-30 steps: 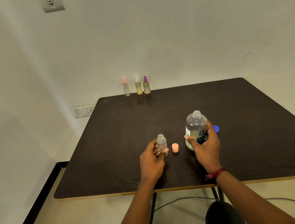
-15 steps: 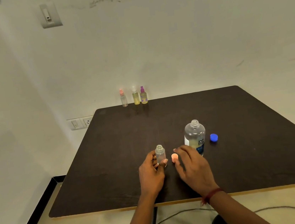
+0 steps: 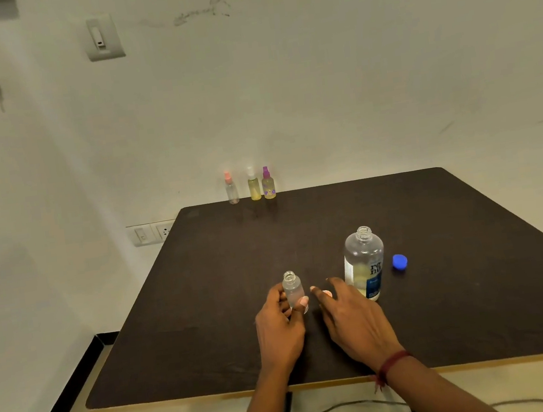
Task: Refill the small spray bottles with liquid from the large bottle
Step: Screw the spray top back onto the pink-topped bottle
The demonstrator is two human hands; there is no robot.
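My left hand grips a small clear spray bottle that stands upright and uncapped on the dark table. My right hand lies over a pink cap just right of it, fingers curled on the cap, which is mostly hidden. The large clear bottle with a blue-and-white label stands open behind my right hand, not touched. Its blue cap lies on the table to the right.
Three small spray bottles stand at the table's far edge against the wall: a pink-topped one, a white-topped one and a purple-topped one. A cable runs on the floor under the near edge.
My right hand has let go of the large bottle and moved left onto the pink cap. My left hand has kept hold of the small bottle. The view has tilted upward.
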